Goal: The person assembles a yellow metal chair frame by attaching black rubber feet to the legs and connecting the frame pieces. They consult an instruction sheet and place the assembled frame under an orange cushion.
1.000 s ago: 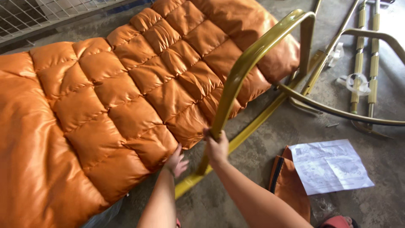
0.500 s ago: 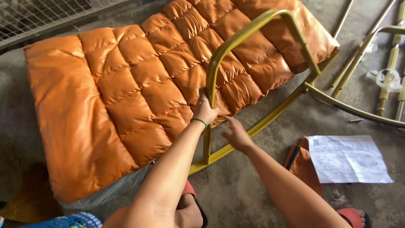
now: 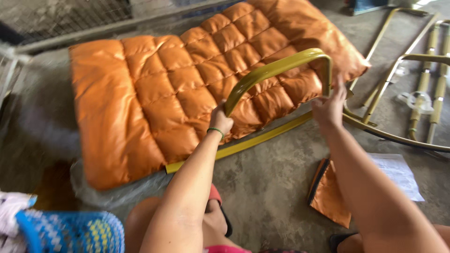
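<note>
At frame centre, your left hand (image 3: 220, 119) grips the olive-gold curved metal armrest tube (image 3: 276, 70) over the orange quilted cushion (image 3: 154, 103); your right hand (image 3: 330, 107) clasps its far bend. Frame-positioning step: steady both ends before shifting.

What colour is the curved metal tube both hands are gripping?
Olive-gold, a dull yellow-green. The curved metal tube shows best in the head view, above the orange quilted cushion.

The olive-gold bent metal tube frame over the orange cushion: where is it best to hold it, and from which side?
Probably at its two legs, as the hands do now: the left hand on the near leg of the olive-gold bent metal tube frame, the right hand at the far bend. Come from the floor side; the orange quilted cushion blocks the other.
</note>
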